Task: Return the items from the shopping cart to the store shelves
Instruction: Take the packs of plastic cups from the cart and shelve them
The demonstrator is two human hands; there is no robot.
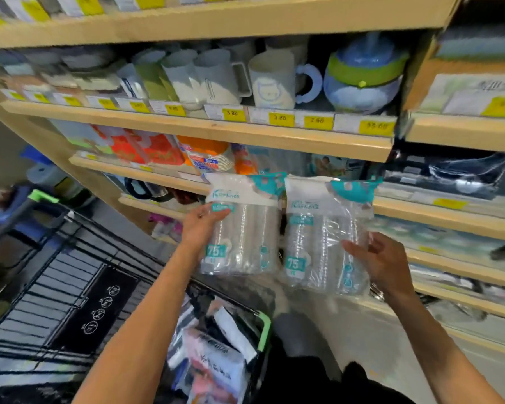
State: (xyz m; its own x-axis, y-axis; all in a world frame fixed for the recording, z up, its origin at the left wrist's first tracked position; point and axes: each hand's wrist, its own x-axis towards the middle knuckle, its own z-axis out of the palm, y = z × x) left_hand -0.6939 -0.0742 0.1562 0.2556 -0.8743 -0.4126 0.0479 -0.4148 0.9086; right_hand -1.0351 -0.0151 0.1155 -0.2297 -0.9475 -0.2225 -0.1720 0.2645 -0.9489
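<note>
From the head camera, the left hand (200,225) gripped one clear pack of plastic cups (241,228) by its left edge, thumb across the front. Just to its right, the right hand (382,262) clasped a second cup pack (322,237) along its right side. Both packs stood upright, side by side, raised before the wooden shelves (303,141). Below the left forearm sat the shopping cart (79,287), with more packaged items (213,365) between the forearms.

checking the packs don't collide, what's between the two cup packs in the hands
In the head view only a narrow dark gap separates the left cup pack from the right cup pack; nothing sits between them. Each hand, left hand and right hand, holds one.
</note>
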